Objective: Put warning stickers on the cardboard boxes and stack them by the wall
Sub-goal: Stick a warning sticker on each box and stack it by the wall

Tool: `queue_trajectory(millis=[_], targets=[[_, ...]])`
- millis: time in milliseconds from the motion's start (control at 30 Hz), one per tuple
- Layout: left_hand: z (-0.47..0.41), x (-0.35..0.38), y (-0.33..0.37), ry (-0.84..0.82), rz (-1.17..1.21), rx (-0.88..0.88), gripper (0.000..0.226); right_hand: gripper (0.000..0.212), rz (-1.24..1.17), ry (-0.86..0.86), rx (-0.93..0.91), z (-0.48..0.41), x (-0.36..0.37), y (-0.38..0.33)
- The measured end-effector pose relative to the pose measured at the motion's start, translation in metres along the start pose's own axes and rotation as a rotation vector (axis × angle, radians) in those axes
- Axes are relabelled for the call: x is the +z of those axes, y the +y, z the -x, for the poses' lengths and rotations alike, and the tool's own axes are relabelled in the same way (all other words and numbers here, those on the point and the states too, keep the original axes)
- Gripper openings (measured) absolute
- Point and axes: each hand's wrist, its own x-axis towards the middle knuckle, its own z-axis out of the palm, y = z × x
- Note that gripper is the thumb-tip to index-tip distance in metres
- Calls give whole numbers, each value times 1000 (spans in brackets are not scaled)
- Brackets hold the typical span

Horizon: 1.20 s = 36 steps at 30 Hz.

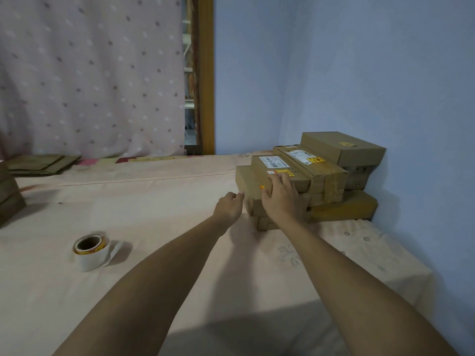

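The cardboard boxes (331, 170) stand stacked on the bed (154, 201) against the blue wall (359, 86), at the right. The right hand (280, 199) lies on the front box (250, 179) with fingers spread flat over its top edge. Its grip is released and it only presses. This hand hides part of the boxes below. A small yellow sticker (262, 187) shows beside the fingers. The left hand (228, 206) is just beside this box, fingers curled. It is seen from behind, so I cannot tell if its grip holds something. The sticker roll (90, 250) lies well apart, on the left. A brown carton (10, 201) is cut off by the left edge.

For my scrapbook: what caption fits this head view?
Right hand on a stickered box by the wall, left hand beside it.
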Motion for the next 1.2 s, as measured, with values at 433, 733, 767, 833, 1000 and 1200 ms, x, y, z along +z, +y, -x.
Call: queue_trajectory(millis=[433, 733, 767, 833, 1000, 1200], targets=[[59, -202, -52, 214, -755, 182, 61, 59, 72, -284, -221, 1, 27, -147], [124, -411, -142, 432, -890, -84, 60, 65, -2, -416, -470, 33, 83, -334], [132, -431, -151, 452, -883, -109, 60, 65, -14, -430, -496, 38, 90, -353], [148, -466, -168, 492, -860, -155, 58, 64, -36, -458, -540, 45, 102, -387], [164, -528, -204, 605, -813, -266, 55, 60, -121, -517, -578, 58, 130, -459], [145, -578, -236, 777, -435, -351, 61, 66, -539, -725, -253, 55, 174, -520]])
